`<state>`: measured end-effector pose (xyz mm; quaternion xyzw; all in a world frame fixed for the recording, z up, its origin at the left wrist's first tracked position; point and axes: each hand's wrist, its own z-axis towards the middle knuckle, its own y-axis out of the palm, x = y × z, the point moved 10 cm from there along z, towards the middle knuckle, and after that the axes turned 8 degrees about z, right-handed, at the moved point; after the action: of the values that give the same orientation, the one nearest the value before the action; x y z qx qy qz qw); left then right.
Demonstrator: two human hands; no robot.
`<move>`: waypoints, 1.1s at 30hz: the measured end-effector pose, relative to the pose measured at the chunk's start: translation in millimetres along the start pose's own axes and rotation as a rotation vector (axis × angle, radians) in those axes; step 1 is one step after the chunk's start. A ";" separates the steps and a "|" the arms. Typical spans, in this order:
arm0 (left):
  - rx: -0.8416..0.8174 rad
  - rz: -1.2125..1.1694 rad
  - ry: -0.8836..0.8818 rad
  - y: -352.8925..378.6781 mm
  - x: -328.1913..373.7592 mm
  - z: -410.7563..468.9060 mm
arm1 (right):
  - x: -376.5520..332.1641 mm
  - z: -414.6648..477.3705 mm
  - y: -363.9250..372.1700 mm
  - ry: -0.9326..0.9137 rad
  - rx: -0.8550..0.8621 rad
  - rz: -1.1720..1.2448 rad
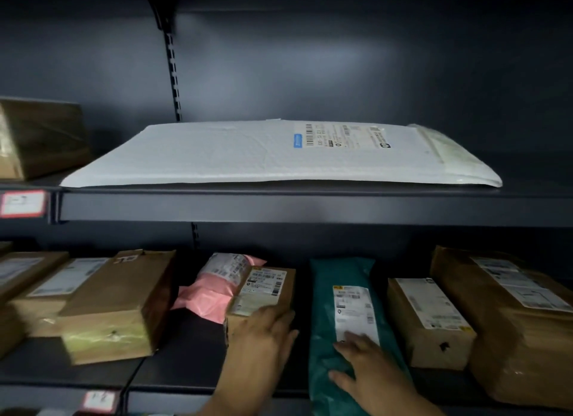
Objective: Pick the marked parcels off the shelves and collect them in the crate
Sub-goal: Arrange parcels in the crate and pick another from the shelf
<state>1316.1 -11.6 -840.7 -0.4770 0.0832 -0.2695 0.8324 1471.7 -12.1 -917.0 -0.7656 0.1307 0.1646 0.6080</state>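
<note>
**Head view: your hands on two parcels on the lower shelf (186,353)**

Your left hand (263,338) rests against the near end of a small cardboard box (263,288). Its fingers are loosely extended over the box's top front edge and are not clamped round it. Your right hand (366,369) lies flat on a teal bag (322,291), fingers spread and fairly straight. The fingertips touch the bottom of the bag's white label (353,310), and nothing is gripped.

The box and the teal bag lie side by side in the middle of the lower shelf with a narrow dark gap between them. The bag's near end reaches over the shelf's front edge. A pink bag (204,301) lies against the left side of the box, partly behind it.

To your left a large brown box (117,304) lies lengthwise, with flatter brown boxes (40,288) beyond it. To your right are a narrow brown box (428,322) and a bigger one (511,329), both labelled on top.

On the upper shelf (310,206) a wide white padded envelope (232,155) lies flat, its label toward the right. Another brown box (40,136) stands at the far left. Red-bordered tags (23,203) are fixed to the shelf fronts, but their writing is too blurred to read.
</note>
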 end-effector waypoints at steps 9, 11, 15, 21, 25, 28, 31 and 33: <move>-0.190 0.008 -0.341 19.1 -84.7 -21.9 | -13.6 -0.7 -18.4 -0.043 0.086 -0.008; -0.180 -0.003 -0.288 21.0 -71.5 -19.5 | -34.8 1.5 -25.7 -0.116 0.147 0.061; -0.196 -0.162 -0.207 26.7 -51.0 -11.0 | -85.7 7.8 -23.7 -0.272 0.170 0.014; -0.111 -0.137 -0.248 6.3 -89.5 -9.2 | -101.3 22.5 -16.7 -0.298 0.212 -0.035; -0.213 0.093 -0.335 16.1 -138.1 -7.8 | -95.2 23.8 -16.5 -0.322 0.289 0.009; -0.349 0.146 -0.375 32.3 -153.8 -1.8 | -96.2 24.4 -16.2 -0.323 0.316 0.007; -0.418 0.131 -0.428 45.7 -167.6 14.8 | -96.0 24.7 -15.1 -0.319 0.326 0.009; -0.465 0.166 -0.441 55.1 -177.0 23.2 | -93.4 24.6 -14.2 -0.318 0.331 0.015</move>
<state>1196.8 121.3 -895.6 -0.6927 -0.0012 -0.0645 0.7183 1389.9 15.1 -871.1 -0.6188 0.0639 0.2641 0.7370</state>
